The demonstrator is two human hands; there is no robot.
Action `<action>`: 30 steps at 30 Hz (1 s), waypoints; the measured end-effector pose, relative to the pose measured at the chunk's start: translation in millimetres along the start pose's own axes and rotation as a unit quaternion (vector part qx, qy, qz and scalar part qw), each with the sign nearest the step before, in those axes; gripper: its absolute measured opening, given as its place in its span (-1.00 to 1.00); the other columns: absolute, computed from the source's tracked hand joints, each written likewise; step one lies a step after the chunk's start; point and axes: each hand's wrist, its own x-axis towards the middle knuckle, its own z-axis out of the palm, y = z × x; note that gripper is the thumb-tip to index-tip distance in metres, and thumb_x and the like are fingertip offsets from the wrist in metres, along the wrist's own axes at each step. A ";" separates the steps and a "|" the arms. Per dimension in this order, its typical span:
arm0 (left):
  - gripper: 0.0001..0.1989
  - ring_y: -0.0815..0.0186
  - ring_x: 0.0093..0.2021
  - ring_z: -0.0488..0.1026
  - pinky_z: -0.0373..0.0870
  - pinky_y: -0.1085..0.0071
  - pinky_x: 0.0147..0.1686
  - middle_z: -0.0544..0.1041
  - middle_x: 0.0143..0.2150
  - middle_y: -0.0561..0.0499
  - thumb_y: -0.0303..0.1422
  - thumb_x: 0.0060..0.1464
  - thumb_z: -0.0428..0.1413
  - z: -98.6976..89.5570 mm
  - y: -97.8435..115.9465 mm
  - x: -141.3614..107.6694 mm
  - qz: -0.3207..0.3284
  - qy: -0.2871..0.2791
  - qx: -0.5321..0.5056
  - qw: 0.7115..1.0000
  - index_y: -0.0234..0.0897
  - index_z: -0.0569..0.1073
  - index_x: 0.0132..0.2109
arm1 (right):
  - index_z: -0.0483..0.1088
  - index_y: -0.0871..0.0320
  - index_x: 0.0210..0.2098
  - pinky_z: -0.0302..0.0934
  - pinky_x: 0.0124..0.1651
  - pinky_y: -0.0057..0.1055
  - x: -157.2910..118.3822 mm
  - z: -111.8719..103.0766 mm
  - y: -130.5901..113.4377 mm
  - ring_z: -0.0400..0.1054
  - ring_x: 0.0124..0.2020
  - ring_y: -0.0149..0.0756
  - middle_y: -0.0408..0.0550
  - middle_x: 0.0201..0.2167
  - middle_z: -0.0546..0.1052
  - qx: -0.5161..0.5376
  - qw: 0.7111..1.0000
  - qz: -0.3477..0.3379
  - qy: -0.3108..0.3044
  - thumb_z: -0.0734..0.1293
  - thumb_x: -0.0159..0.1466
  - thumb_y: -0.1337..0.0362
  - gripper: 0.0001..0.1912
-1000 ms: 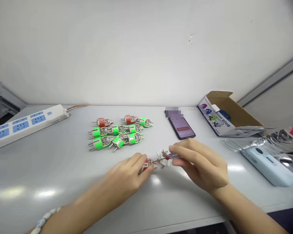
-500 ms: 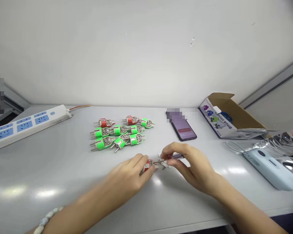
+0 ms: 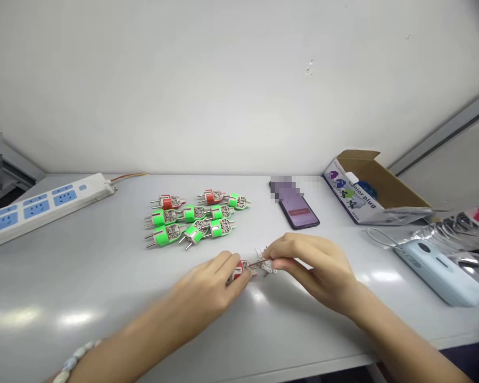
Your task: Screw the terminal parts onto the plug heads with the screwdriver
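My left hand is closed around a red power plug and presses it to the grey table. The plug's inner side faces up, and the fingers cover part of it. My right hand pinches a thin screwdriver, whose tip meets the inside of this plug. Its handle is hidden behind the fingers. Small white plastic pieces lie under and beside the right fingertips. Beyond my hands, several opened green plugs rest in rows, with two opened red plugs at the back.
A white power strip lies at the left. Back right of my hands is a phone, then an open plug box. A light blue device with a cord loop and clear plastic packaging sit at the right.
The right fingers have shifted around the screwdriver, and its handle, seen before, is now hidden. The left hand keeps its hold on the red plug. The whole view has moved slightly.
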 end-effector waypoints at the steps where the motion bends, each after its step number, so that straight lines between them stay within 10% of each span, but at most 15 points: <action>1: -0.70 0.22 -0.31 0.43 0.37 0.41 -0.46 0.46 -0.24 -0.08 -0.64 0.30 -0.10 -0.6 0.0 0.3 0.000 0.001 0.001 1.000 -0.32 0.42 0.03 | 0.36 0.11 -0.13 0.33 -0.34 -0.41 0.4 -0.6 -0.5 0.45 -0.37 -0.28 -0.04 -0.35 0.54 0.002 1.000 -0.003 -0.004 0.22 0.48 0.37 -0.91; 6: -0.67 0.22 -0.30 0.44 0.41 0.39 -0.43 0.49 -0.19 -0.11 -0.65 0.30 -0.12 -3.3 0.0 1.6 -0.003 -0.008 -0.002 1.000 -0.32 0.45 0.01 | 0.31 0.15 0.06 0.38 -0.17 -0.38 2.9 -6.4 -4.0 0.47 -0.22 -0.29 0.04 -0.17 0.57 0.043 0.995 0.032 -0.083 0.11 0.47 0.47 -0.74; 12: -0.66 0.22 -0.29 0.43 0.41 0.39 -0.43 0.47 -0.22 -0.10 -0.65 0.32 -0.15 -2.7 0.1 2.5 0.003 -0.011 0.004 1.000 -0.33 0.45 0.03 | 0.37 0.14 -0.16 0.26 -0.41 -0.44 1.9 -2.6 -2.9 0.39 -0.46 -0.34 -0.07 -0.42 0.54 -0.058 0.998 -0.013 -0.026 0.20 0.50 0.33 -0.87; 18: -0.65 0.23 -0.29 0.42 0.39 0.40 -0.45 0.47 -0.23 -0.09 -0.62 0.36 -0.18 -3.4 0.1 2.1 0.004 -0.003 0.001 1.000 -0.30 0.44 0.04 | 0.32 0.13 0.02 0.38 -0.16 -0.40 3.3 -9.1 -9.6 0.50 -0.20 -0.30 0.02 -0.17 0.59 0.000 0.994 0.039 -0.105 0.11 0.49 0.42 -0.78; 24: -0.70 0.25 -0.29 0.41 0.39 0.41 -0.41 0.43 -0.24 -0.07 -0.59 0.39 -0.15 -1.9 1.0 1.0 -0.012 -0.010 -0.016 1.000 -0.31 0.43 0.02 | 0.38 0.13 -0.18 0.27 -0.36 -0.41 0.2 -1.7 -3.1 0.41 -0.43 -0.31 -0.05 -0.38 0.56 -0.080 0.996 -0.014 -0.032 0.22 0.49 0.34 -0.88; 30: -0.70 0.24 -0.31 0.41 0.37 0.42 -0.44 0.45 -0.25 -0.06 -0.62 0.35 -0.13 -2.7 -0.4 1.8 -0.002 -0.005 0.001 1.000 -0.30 0.43 0.01 | 0.34 0.16 -0.07 0.33 -0.25 -0.38 4.1 -8.7 -7.3 0.48 -0.28 -0.27 0.03 -0.24 0.59 -0.051 0.994 0.005 -0.099 0.13 0.44 0.50 -0.79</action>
